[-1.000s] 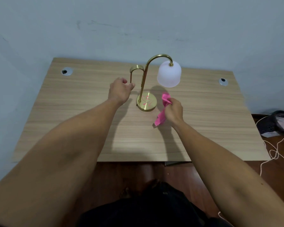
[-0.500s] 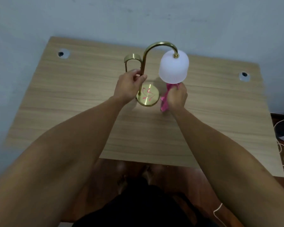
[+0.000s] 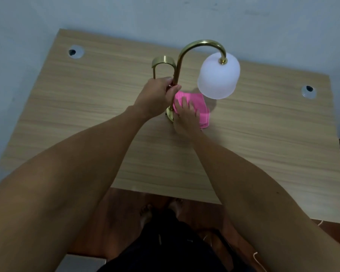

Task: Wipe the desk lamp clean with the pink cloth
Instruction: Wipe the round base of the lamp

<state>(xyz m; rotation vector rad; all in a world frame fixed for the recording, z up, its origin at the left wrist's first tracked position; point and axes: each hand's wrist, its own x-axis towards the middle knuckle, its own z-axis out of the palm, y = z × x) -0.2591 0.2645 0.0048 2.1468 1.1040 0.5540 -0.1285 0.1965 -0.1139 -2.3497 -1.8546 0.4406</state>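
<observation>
A: Which step is this, do you reckon?

B: The base, I'd say. The pink cloth [image 3: 192, 107] lies spread over the round brass base [image 3: 169, 116] of the desk lamp [image 3: 186, 75], and the right hand [image 3: 186, 118] is flat on top of it, fingers stretched out, pressing down rather than gripping. Only a sliver of the base shows at the cloth's left edge.

A: And the left hand?

B: The left hand [image 3: 155, 97] is closed around the lower part of the brass stem [image 3: 176, 75], thumb and fingers wrapped on it just above the base. It looks like a steadying hold, so the lamp doesn't slide on the desk [image 3: 86, 114] under the rubbing.

A: Where does the lamp stand?

B: Upright near the middle of the desk, towards the far edge. The stem curves over to the right and the white shade [image 3: 218, 75] hangs above and just right of the cloth, apart from both hands. A smaller brass hook [image 3: 163, 62] rises behind the left hand.

A: So how much is left?

B: I can't tell from here whether the stem and shade are clean. If not, the next move calls for gathering the cloth into a proper grip and running it up the stem, then around the shade, gently, since that hanging shade looks likely to swing.
</observation>
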